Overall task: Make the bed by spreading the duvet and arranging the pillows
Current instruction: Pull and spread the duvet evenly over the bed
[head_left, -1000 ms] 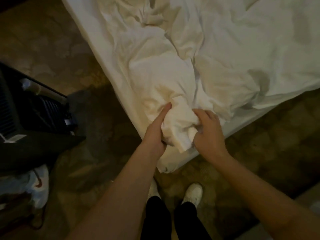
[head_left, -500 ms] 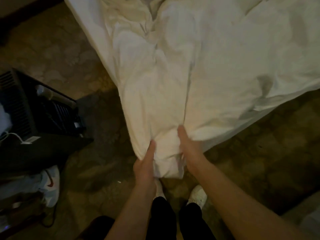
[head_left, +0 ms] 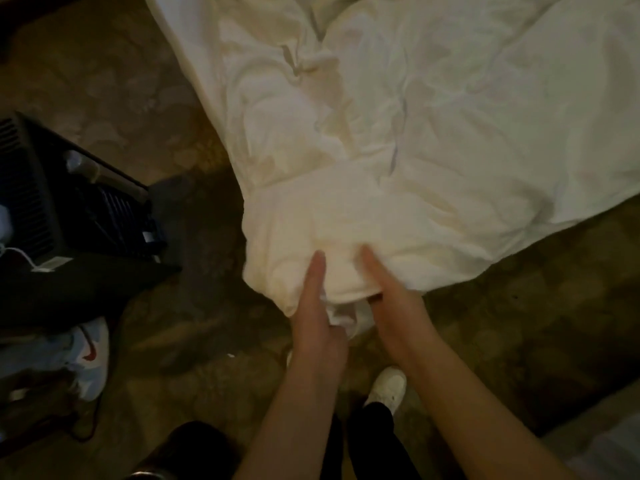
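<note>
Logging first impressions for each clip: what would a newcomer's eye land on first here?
The rumpled white duvet fills the upper right, its bunched corner gripped by the left hand and right hand at centre. At left, a dark open suitcase lies on the patterned carpet.

White duvet [head_left: 398,140] corner bunched over patterned carpet [head_left: 114,84], left hand [head_left: 317,317] and right hand [head_left: 391,299] gripping it

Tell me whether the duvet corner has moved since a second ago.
Yes. The duvet corner, gripped by the left hand and right hand, has been pulled off the bed's edge toward the person's white shoe.
</note>
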A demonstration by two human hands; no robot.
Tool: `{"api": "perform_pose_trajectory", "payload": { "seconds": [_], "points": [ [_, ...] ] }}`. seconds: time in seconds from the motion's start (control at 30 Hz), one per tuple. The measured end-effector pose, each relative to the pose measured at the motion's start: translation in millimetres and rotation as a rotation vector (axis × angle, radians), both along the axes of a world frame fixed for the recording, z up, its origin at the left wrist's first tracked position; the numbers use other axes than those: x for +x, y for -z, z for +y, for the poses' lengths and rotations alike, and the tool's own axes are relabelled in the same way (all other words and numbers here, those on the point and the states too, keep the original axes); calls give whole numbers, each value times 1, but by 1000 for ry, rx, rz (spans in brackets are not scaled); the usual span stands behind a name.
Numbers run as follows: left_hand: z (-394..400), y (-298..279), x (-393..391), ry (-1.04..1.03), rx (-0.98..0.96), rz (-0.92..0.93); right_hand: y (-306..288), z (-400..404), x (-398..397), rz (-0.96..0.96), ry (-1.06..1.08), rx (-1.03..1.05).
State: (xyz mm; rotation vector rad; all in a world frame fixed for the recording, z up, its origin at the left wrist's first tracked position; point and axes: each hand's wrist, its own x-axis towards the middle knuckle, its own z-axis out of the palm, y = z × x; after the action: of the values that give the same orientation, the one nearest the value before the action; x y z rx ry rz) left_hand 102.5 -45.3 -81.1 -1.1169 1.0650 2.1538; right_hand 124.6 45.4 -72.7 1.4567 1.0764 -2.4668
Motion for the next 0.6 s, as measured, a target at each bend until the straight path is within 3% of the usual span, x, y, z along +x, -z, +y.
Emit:
{"api": "perform_pose_trajectory", "payload": {
  "seconds": [0.07, 0.1, 0.23, 0.33, 0.4, 0.5, 0.6],
  "points": [
    [-8, 4, -9, -6, -58, 65, 7, 9, -14, 156, 122, -165],
    [-13, 5, -8, -32, -93, 44, 11, 9, -19, 120, 135, -170],
    [-21, 16, 12, -89, -136, -84, 10, 6, -13, -54, 111, 123],
    [-13, -7, 17, -109, -203, 31, -8, 22, -3, 68, 119, 310],
    [-1, -16, 31, -90, -93, -57, 12, 31, 10, 32, 61, 393],
    [27, -13, 61, -38, 235, -407, 49, 22, 36, -113, -166, 393],
    [65, -14, 65, -81, 311, -410, 42, 26, 42, -87, -319, 377]
  ]
}}
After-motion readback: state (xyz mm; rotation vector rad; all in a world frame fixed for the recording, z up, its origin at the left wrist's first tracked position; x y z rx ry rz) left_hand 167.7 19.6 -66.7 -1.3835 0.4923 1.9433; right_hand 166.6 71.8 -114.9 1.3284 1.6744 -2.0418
